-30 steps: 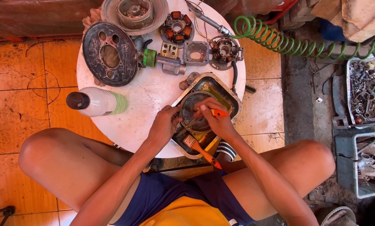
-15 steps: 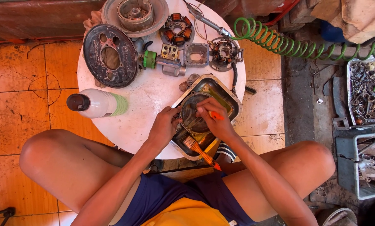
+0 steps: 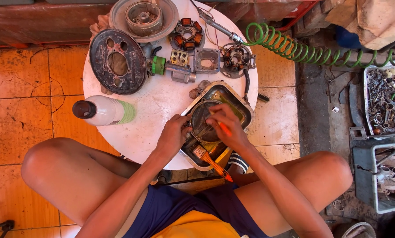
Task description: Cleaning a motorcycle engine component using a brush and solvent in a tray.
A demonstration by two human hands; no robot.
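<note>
— Hands? 
— Left hand (image 3: 173,137) grips the rim of a round dark metal engine part (image 3: 205,125) inside a grimy rectangular metal tray (image 3: 243,107). Right hand (image 3: 227,125) holds an orange-handled tool (image 3: 224,128) against it. 
— Nearby? 
— An orange-handled paintbrush (image 3: 211,162) lies in the tray, on a round white table (image 3: 162,105).

A small engine repair workshop, seen from above. A round white counter (image 3: 162,114) holds greasy motor parts: a dark round cover plate (image 3: 117,61), a grey flywheel drum (image 3: 143,17), a ring of copper coils (image 3: 187,34) and a shallow metal pan (image 3: 243,110) of dirty liquid with an orange-handled brush (image 3: 213,162) resting in it. A green coiled air hose (image 3: 312,50) trails across the stained concrete. Trays of scrap metal parts (image 3: 385,101) sit on the floor beside worn orange tiles (image 3: 25,110).
</note>
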